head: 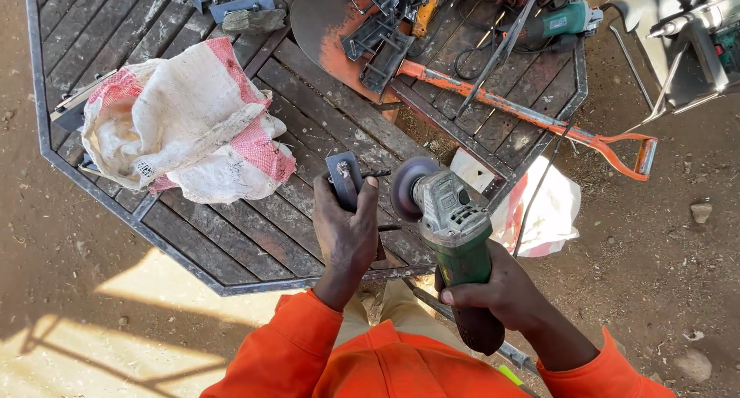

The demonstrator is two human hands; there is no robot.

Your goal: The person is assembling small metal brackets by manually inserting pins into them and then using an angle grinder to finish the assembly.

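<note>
- My left hand (345, 232) grips a small metal plate (344, 176) over the slatted metal table (231, 236).
- My right hand (493, 290) clasps a green grinder (451, 228), its disc just beside the plate.
- A sack (185, 120) lies left; an orange shovel (493, 97) lies behind.

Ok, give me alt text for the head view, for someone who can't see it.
Seen from above, a person in orange sleeves holds a small metal plate upright in the left hand and a green angle grinder in the right hand, its disc close beside the plate. They work over a metal grate table carrying a white and pink sack and an orange shovel.
</note>
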